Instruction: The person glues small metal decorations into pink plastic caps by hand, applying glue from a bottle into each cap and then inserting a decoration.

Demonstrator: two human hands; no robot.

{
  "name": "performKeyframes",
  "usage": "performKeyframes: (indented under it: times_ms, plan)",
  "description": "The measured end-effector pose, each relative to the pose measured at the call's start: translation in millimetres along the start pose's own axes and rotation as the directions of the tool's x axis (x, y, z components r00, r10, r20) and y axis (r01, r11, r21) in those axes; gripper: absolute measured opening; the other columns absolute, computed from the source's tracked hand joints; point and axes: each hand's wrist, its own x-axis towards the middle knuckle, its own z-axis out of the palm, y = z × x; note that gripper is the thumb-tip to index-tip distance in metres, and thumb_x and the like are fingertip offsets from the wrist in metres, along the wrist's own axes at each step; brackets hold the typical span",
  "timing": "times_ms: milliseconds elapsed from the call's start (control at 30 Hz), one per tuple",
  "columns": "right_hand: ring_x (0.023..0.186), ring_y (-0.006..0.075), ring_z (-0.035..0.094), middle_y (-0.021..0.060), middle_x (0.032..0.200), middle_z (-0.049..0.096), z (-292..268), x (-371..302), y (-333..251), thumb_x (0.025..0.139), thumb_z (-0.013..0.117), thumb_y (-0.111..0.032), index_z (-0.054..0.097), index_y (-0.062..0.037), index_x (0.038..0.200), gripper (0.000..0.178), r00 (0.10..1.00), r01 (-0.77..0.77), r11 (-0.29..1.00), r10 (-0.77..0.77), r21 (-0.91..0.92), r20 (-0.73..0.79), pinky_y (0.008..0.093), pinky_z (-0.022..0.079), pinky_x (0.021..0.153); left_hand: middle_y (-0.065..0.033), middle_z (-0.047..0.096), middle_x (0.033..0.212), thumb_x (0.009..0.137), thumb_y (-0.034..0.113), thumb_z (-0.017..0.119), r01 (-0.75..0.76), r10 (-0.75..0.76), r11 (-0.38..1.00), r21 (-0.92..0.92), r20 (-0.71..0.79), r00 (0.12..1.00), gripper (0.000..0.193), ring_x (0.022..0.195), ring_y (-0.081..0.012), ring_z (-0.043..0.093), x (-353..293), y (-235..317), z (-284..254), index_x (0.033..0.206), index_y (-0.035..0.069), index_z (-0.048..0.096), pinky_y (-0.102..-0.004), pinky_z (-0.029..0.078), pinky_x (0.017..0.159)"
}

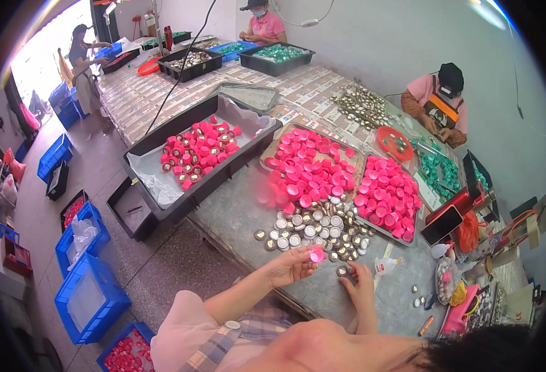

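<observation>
Counter (236,214) inspected: right of the black tray (220,177), our left hand (293,265) pinches a pink cap (317,254), our right hand (361,285) a round disc (342,271); tray pieces (202,149) appear joined, many loose caps (387,195) and loose discs (322,226) remain.

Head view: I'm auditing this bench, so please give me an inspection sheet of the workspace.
Surface: grey tabletop nearby, patterned covering beyond.
Job's things: pink cups heaped on two trays; round discs piled loose beside them.
Clutter: small white bottle and phone, toward the right.
Hands: left hand holds one pink cup; right hand holds a dark-rimmed disc.
Cables: black cable hangs left of centre; white cord with fitting at top.
Surroundings: three other people around the table; blue crates on the floor.
</observation>
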Motion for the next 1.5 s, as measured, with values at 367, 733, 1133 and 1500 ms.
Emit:
performKeyframes:
  times_ms: [367,733,1133,1500]
  plan:
    - [0.069,0.0185,0.051,0.0068,0.077,0.050,2,0,8,0.061,0.070,-0.004,0.059,-0.0035,0.093,0.033,0.997,0.069,0.997,-0.070,-0.035,-0.025,0.0280,0.043,0.063,-0.0049,0.057,0.106,0.084,0.014,0.053,-0.001,0.001,0.999,-0.041,0.006,1.000,0.041,0.078,-0.0073,0.057,-2,-1,-5,0.123,0.009,0.041,-0.0206,0.050,0.069]
    - [0.070,0.0174,0.051,0.0067,0.078,0.050,5,1,15,0.062,0.069,-0.003,0.060,-0.0031,0.093,0.032,0.999,0.042,0.999,-0.042,-0.012,-0.004,0.0263,0.043,0.063,-0.0100,0.055,0.111,0.084,0.013,0.053,-0.025,0.022,0.997,-0.070,-0.032,0.999,0.037,0.077,-0.0085,0.059,-4,1,-1,0.119,0.010,0.043,-0.0212,0.051,0.069]
    - [0.072,0.0227,0.051,0.0078,0.077,0.049,4,0,8,0.061,0.067,-0.004,0.060,-0.0046,0.089,0.029,1.000,0.017,1.000,-0.017,0.009,-0.007,0.0314,0.042,0.065,-0.0043,0.057,0.105,0.082,0.009,0.055,-0.013,0.012,1.000,-0.018,-0.021,1.000,0.041,0.080,-0.0083,0.058,-5,-4,-4,0.121,0.010,0.043,-0.0210,0.050,0.072]
    - [0.071,0.0216,0.051,0.0070,0.078,0.051,3,2,4,0.061,0.069,-0.005,0.060,-0.0047,0.087,0.028,1.000,0.005,1.000,-0.005,0.008,-0.010,0.0311,0.043,0.065,0.0007,0.059,0.085,0.082,0.011,0.055,0.005,-0.004,1.000,0.000,-0.071,0.997,0.039,0.071,-0.0058,0.056,-4,0,0,0.120,0.008,0.045,-0.0195,0.049,0.066]
